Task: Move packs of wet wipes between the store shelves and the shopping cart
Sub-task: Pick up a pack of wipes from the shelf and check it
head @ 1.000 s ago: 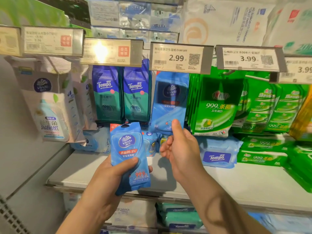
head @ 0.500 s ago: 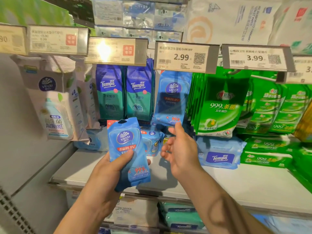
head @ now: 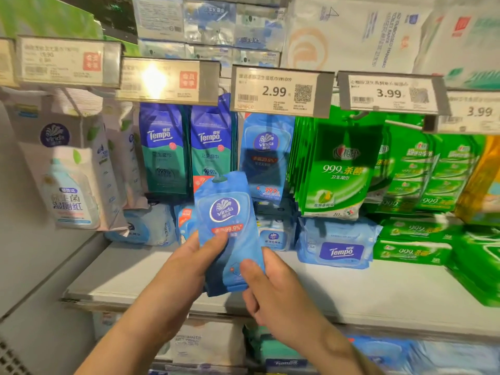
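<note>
pack: blue Vinda wipes pack (head: pixel 224 228) was held upright before the shelf (head: pixel 351 288), long axis 12–6, hang-hole at 12 | left hand (head: pixel 186 269): grip clamped on pack's 9 o'clock edge, thumb across front | right hand (head: pixel 273 290): nearer lower corner at 5 o'clock, thumb laid on it, clamping could not be told | hanging Vinda row (head: pixel 266 158) lay at 1 o'clock.

The blue Vinda pack (head: pixel 226 226) is soft plastic film with a light sheen and small creases, as are the hanging Vinda pack (head: pixel 266 158) and the Tempo packs (head: pixel 186 147). The green packs (head: pixel 338 171) look glossier, with bright highlights on their film. The price tags (head: pixel 278 90) are paper behind clear, glare-catching plastic holders, and the shelf (head: pixel 351 288) is a smooth, matt, pale board.
</note>
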A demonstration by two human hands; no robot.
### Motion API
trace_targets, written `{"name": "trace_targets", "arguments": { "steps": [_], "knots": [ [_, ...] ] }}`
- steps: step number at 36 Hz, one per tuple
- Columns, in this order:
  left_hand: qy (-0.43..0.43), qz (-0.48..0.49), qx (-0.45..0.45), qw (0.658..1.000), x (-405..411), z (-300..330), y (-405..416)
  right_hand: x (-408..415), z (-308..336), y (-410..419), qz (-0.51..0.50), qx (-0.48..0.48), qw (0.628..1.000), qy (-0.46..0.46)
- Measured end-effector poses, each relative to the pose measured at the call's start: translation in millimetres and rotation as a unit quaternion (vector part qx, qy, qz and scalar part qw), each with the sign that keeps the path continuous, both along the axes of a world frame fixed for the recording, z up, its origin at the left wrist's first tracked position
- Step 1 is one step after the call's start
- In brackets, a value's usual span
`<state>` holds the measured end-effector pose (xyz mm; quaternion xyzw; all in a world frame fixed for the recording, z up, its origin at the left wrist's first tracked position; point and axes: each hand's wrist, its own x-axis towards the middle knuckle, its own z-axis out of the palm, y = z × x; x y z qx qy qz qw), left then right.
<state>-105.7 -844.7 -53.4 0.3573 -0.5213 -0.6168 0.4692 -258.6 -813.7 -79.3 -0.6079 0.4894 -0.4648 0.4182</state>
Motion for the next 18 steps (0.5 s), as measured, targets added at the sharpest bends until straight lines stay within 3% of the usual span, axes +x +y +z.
{"name": "trace_targets", "arguments": {
  "steps": [6, 11, 18],
  "knots": [
    [-0.091, -0.013, -0.078, 0.993, 8.3, -15.3, 0.8, -10.2, -4.2, 2.2, -0.073, -0.076, 0.994, -0.008],
    [-0.121, 0.005, -0.166, 0.979, 5.5, -11.8, 0.3, -15.4, 9.8, 6.6, -0.091, -0.149, 0.985, -0.002],
    [-0.115, 0.008, -0.231, 0.966, 0.1, 16.4, -10.3, -17.9, 44.1, 4.4, -0.077, -0.176, 0.98, -0.056]
  ]
}}
